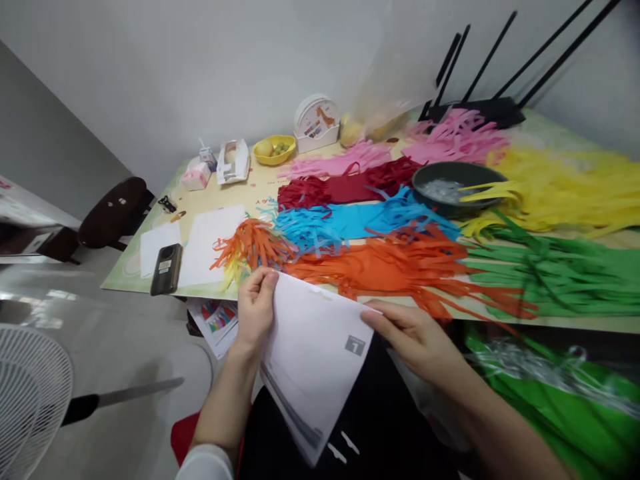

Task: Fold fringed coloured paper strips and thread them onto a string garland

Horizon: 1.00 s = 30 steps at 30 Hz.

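A white paper booklet or stack of sheets (315, 347) hangs between my two hands, over my lap, with a grey mark near its right corner. My left hand (256, 303) is closed on its upper left corner, thumb on top. At the upper right corner my right hand (410, 337) pinches the edge between thumb and fingers. Just beyond the paper, on the table, lie orange fringed strips (385, 267). Left of these is an orange and yellow tassel bunch (255, 243), beside a white sheet (210, 237) and a dark phone (167, 269).
Blue (355, 221), dark red (350, 188), green (575, 270) and yellow (575, 187) fringes spread across the table. A dark bowl (457, 187) stands among them. Fruit fills a yellow dish (274, 157) at the back. A white fan (30, 400) stands at lower left.
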Each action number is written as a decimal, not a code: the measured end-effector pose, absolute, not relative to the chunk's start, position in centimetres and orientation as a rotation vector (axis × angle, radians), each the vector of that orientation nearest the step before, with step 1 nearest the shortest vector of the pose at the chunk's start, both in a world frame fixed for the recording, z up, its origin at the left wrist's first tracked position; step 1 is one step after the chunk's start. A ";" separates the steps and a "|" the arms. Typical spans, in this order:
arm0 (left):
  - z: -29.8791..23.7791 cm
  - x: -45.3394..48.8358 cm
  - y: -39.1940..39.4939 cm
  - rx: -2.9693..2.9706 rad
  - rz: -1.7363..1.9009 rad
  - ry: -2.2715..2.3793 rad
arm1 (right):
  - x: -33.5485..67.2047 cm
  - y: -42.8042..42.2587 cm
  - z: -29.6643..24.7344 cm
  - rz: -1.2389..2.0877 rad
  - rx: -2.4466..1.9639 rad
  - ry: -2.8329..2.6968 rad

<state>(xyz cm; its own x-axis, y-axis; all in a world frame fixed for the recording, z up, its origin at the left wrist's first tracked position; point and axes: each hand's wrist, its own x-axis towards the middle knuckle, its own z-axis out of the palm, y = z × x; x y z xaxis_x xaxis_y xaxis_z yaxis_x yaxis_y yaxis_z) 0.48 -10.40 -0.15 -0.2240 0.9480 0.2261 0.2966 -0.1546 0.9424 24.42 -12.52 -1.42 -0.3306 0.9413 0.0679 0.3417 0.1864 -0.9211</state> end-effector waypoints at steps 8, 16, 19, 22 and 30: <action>1.9 2.0 -9.6 2.010 1.011 1.572 | 23.0 -12.0 -1.6 1.115 -1.285 -1.803; 2.2 2.8 -8.9 2.452 0.843 1.781 | 21.9 -10.9 -1.7 1.282 -1.238 -1.596; 1.6 1.7 -9.7 2.456 0.903 1.880 | 22.3 -11.4 -1.6 1.335 -1.227 -1.473; 1.4 0.9 -10.1 2.406 0.849 1.787 | 22.3 -11.9 -1.0 1.422 -1.167 -1.394; 2.0 0.1 -9.7 2.332 0.778 1.694 | 22.0 -12.5 0.0 1.543 -1.142 -1.371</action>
<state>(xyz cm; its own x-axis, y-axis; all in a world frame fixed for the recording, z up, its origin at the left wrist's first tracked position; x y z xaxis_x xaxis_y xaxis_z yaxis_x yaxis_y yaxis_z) 0.13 -9.70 2.04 0.2251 0.9215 0.3165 0.8405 -0.3479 0.4152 22.02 -12.49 -0.02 -0.3088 0.9420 -0.1313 0.0192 -0.1318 -0.9911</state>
